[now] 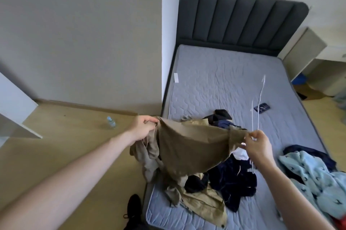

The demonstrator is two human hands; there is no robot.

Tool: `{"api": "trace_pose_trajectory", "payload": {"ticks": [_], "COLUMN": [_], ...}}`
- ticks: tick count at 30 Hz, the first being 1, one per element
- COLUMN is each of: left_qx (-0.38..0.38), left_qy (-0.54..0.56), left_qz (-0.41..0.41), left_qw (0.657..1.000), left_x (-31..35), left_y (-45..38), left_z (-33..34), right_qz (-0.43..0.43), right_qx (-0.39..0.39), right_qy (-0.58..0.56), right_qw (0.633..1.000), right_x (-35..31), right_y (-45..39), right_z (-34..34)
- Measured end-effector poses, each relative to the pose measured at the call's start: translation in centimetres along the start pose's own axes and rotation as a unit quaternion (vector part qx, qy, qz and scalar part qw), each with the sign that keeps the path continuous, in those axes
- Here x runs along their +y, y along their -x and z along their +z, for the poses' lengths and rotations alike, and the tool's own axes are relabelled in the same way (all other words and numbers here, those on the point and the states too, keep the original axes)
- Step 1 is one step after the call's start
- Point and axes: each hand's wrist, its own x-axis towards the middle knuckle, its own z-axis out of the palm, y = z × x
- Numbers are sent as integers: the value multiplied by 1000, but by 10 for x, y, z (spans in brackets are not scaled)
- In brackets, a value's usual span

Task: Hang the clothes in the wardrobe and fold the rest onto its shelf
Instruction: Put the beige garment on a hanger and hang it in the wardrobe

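Observation:
A brown garment [189, 147] hangs stretched between my two hands above the near left corner of the bed. My left hand [143, 126] pinches its left end. My right hand [259, 145] pinches its right end and also holds a thin white wire hanger [259, 98] that sticks upward. Below the garment lies a pile of clothes: a tan jacket [204, 203], dark navy clothes [232, 181] and a black piece [221, 114]. A light blue patterned fleece [309, 171] lies at the bed's right edge. The wardrobe itself is out of view.
The grey quilted mattress [215, 83] has a dark padded headboard [241, 21]. A white remote [176, 78] and a dark phone [262, 107] lie on it. A water bottle [111, 122] stands on the wooden floor at left. A white panel [15, 102] juts in at far left. My black shoe [133, 205] is by the bed.

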Motion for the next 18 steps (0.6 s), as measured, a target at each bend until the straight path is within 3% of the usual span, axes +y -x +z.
{"api": "trace_pose_trajectory", "payload": {"ticks": [3, 10, 14, 18], "left_qx": [-70, -180, -146, -64], "left_qy": [61, 237, 347, 449], "left_qz": [17, -40, -48, -45], "left_qw": [996, 954, 925, 890], "left_x": [40, 122, 154, 171], "left_y": [11, 40, 48, 46], "left_z": [1, 29, 41, 41], "right_qz": [7, -5, -31, -60], "right_qx": [-46, -236, -301, -278], "right_qy": [54, -55, -89, -90], "right_qw": [997, 970, 949, 955], "right_x": [19, 24, 13, 4], "right_y": [24, 101, 129, 133], "right_z": [22, 92, 120, 131]}}
